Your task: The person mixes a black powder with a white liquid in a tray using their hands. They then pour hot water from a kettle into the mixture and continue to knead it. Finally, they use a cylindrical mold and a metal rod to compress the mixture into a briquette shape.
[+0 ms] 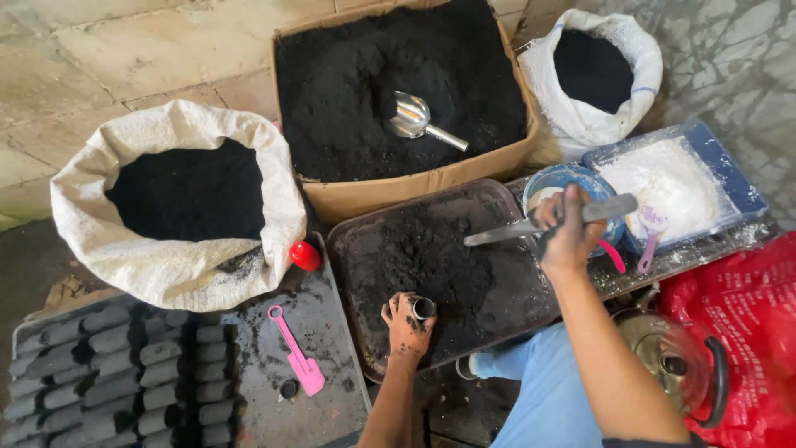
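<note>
My left hand (406, 325), smeared black, grips a short metal tube (423, 309) standing upright on a brown tray (356, 249) spread with black powder. My right hand (570, 231) is raised over the tray's right side and holds a long metal rod (506, 234) that points left and slightly down. A blue bowl (554, 179) lies just behind that hand.
A cardboard box (390, 192) of black powder holds a metal scoop (416, 120). Two white sacks (174, 265) (597, 124) hold dark powder. A blue tray (730, 170) has white powder. Dark pressed cylinders (116, 373), a pink scoop (297, 353), a red ball (305, 255), a kettle (676, 365), a red bag (750, 299).
</note>
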